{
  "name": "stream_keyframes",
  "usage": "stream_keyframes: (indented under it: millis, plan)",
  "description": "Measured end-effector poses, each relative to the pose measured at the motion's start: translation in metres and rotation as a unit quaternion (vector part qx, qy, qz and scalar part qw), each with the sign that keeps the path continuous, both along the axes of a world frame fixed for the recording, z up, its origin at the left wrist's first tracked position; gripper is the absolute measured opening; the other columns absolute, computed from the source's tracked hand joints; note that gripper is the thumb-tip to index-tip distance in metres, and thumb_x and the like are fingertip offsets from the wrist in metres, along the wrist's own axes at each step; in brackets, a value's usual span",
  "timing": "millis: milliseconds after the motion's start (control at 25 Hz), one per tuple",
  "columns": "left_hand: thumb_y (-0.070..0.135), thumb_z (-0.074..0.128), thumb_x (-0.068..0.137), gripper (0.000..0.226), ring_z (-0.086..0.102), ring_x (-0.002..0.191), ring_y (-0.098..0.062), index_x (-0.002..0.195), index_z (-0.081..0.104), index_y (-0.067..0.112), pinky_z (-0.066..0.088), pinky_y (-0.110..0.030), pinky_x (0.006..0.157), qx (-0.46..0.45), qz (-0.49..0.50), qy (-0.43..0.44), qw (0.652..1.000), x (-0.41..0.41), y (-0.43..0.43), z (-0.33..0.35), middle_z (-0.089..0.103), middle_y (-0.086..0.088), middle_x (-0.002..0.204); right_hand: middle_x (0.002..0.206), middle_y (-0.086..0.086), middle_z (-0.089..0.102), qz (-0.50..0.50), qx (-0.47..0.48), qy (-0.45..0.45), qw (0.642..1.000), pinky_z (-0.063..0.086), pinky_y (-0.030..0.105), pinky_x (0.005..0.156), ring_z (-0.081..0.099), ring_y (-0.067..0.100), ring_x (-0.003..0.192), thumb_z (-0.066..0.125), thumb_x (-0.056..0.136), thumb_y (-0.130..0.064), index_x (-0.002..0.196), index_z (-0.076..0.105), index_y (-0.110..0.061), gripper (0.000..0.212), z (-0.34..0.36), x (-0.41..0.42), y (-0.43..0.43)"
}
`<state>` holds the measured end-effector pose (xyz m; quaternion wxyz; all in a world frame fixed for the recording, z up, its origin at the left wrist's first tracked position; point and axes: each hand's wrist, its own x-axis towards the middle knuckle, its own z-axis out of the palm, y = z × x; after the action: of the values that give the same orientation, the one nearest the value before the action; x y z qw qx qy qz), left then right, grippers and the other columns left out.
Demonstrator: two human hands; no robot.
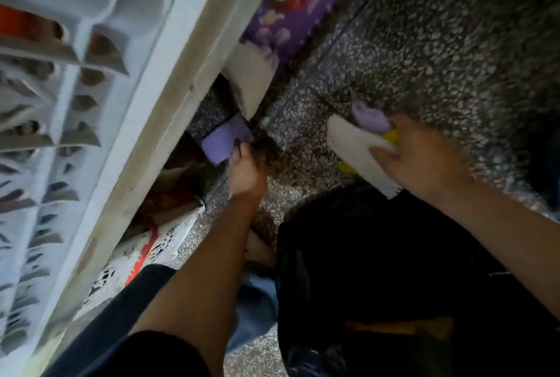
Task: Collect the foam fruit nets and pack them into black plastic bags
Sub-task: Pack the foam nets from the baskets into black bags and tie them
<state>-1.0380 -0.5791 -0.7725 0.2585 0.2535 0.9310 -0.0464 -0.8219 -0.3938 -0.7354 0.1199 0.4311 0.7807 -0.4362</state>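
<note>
Holding nets: left hand (246,175) pinches purple net (222,144), right hand (424,161) grips white net (353,146).

No lettering is legible: print on the purple carton (291,13) just right of the pale shelf rail (169,98), and red-and-black marks on the white carton (142,252) under that rail, are blurred

Black bag (378,255) runs off the bottom edge.
</note>
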Motion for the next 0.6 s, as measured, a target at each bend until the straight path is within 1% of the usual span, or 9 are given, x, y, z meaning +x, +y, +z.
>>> stream_keyframes:
  millis: [80, 120, 200, 280, 360, 440, 480, 520, 600]
  plan:
    - [0.021, 0.049, 0.096, 0.062, 0.026, 0.137, -0.038, 0.146, 0.02, -0.001, 0.027, -0.041, 0.105, -0.032, 0.032, 0.001, 0.999, -0.018, -0.005, -0.015, 0.017, -0.023, 0.154, 0.108, 0.015, 0.058, 0.002, -0.02, 0.005, 1.0, 0.038, 0.033, 0.064, 0.057, 0.033, 0.096, 0.057, 0.092, -0.033, 0.122, 0.047, -0.008, 0.04, -0.009, 0.0, -0.007]
    - [0.022, 0.051, 0.096, 0.066, 0.025, 0.138, -0.037, 0.147, 0.018, 0.0, 0.027, -0.041, 0.106, -0.038, 0.053, -0.009, 0.998, -0.023, -0.004, -0.02, 0.015, -0.022, 0.155, 0.109, 0.014, 0.058, -0.002, -0.028, 0.012, 1.0, 0.035, 0.032, 0.064, 0.057, 0.032, 0.096, 0.057, 0.091, -0.033, 0.123, 0.046, -0.008, 0.042, -0.014, 0.0, -0.01]
    - [0.024, 0.052, 0.095, 0.065, 0.026, 0.137, -0.036, 0.147, 0.02, 0.002, 0.027, -0.043, 0.106, -0.043, 0.085, -0.011, 0.995, -0.026, 0.0, -0.03, 0.019, -0.02, 0.154, 0.107, 0.013, 0.059, -0.014, -0.031, 0.027, 0.999, 0.033, 0.03, 0.064, 0.057, 0.031, 0.094, 0.058, 0.091, -0.035, 0.125, 0.046, -0.009, 0.045, -0.022, -0.004, -0.011]
    - [0.025, 0.05, 0.095, 0.058, 0.031, 0.132, -0.037, 0.144, 0.028, 0.002, 0.028, -0.043, 0.103, -0.048, 0.096, 0.024, 0.994, -0.018, 0.005, -0.036, 0.028, -0.022, 0.147, 0.1, 0.011, 0.06, -0.03, -0.038, 0.039, 0.998, 0.037, 0.032, 0.064, 0.057, 0.029, 0.088, 0.058, 0.09, -0.036, 0.127, 0.045, -0.009, 0.048, -0.026, -0.009, -0.009]
    - [0.023, 0.05, 0.095, 0.05, 0.038, 0.123, -0.041, 0.137, 0.037, -0.002, 0.03, -0.044, 0.099, -0.01, 0.079, 0.026, 0.997, 0.002, 0.006, -0.034, 0.038, -0.027, 0.134, 0.106, 0.015, 0.062, -0.055, -0.039, 0.052, 0.996, 0.044, 0.036, 0.07, 0.058, 0.033, 0.095, 0.06, 0.089, -0.035, 0.128, 0.045, -0.008, 0.05, -0.03, -0.012, -0.008]
    - [0.014, 0.051, 0.092, 0.043, 0.047, 0.11, -0.046, 0.131, 0.045, -0.005, 0.037, -0.045, 0.095, 0.072, 0.01, -0.005, 0.997, 0.028, 0.002, -0.028, 0.045, -0.03, 0.123, 0.116, 0.016, 0.06, -0.067, -0.039, 0.046, 0.996, 0.046, 0.039, 0.078, 0.056, 0.035, 0.105, 0.06, 0.089, -0.035, 0.132, 0.043, -0.008, 0.053, -0.028, -0.011, -0.009]
    - [0.011, 0.052, 0.089, 0.042, 0.05, 0.105, -0.047, 0.129, 0.049, -0.004, 0.041, -0.047, 0.092, 0.094, -0.023, -0.016, 0.995, 0.037, -0.002, -0.026, 0.048, -0.029, 0.118, 0.119, 0.016, 0.059, -0.068, -0.04, 0.049, 0.996, 0.046, 0.038, 0.08, 0.056, 0.034, 0.108, 0.06, 0.089, -0.035, 0.134, 0.042, -0.008, 0.055, -0.027, -0.009, -0.011]
    - [0.009, 0.054, 0.086, 0.042, 0.051, 0.104, -0.046, 0.127, 0.051, -0.002, 0.042, -0.048, 0.091, 0.096, -0.042, -0.02, 0.994, 0.042, -0.003, -0.024, 0.049, -0.027, 0.116, 0.121, 0.015, 0.059, -0.069, -0.043, 0.052, 0.995, 0.045, 0.036, 0.081, 0.055, 0.033, 0.109, 0.06, 0.089, -0.035, 0.135, 0.041, -0.008, 0.056, -0.027, -0.006, -0.013]
    - [0.013, 0.063, 0.082, 0.052, 0.044, 0.114, -0.042, 0.131, 0.047, 0.005, 0.037, -0.047, 0.095, 0.047, -0.017, -0.008, 0.999, 0.046, 0.001, -0.02, 0.045, -0.022, 0.122, 0.124, 0.013, 0.057, -0.074, -0.057, 0.047, 0.995, 0.043, 0.034, 0.079, 0.054, 0.032, 0.111, 0.059, 0.09, -0.035, 0.138, 0.039, -0.008, 0.058, -0.025, 0.001, -0.013]
